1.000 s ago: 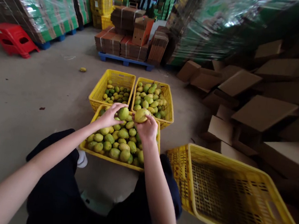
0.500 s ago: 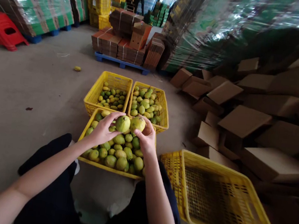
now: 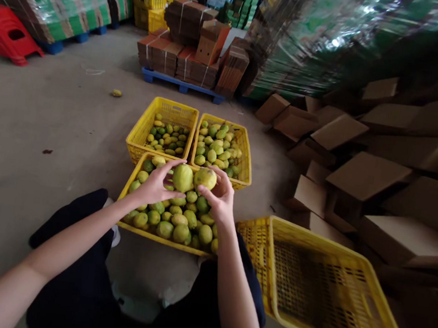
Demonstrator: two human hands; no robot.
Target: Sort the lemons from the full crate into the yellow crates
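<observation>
Left hand (image 3: pixel 156 184): curled round rounded pale-green fruit (image 3: pixel 182 178). Right hand (image 3: pixel 221 199): curled round oval, dark-specked yellow fruit (image 3: pixel 205 178). Advisable: light fingertip hold.

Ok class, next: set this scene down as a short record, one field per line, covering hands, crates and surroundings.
Left hand: holds a green fruit
Right hand: holds a yellower fruit, dark-marked
Under the hands: front crate, yellow, fruit inside
Beyond it: left rear crate and right rear crate, both with fruit
Person's right: side crate, yellow
Floor, left: red stool, loose fruit
Far right: heaped cardboard boxes
</observation>
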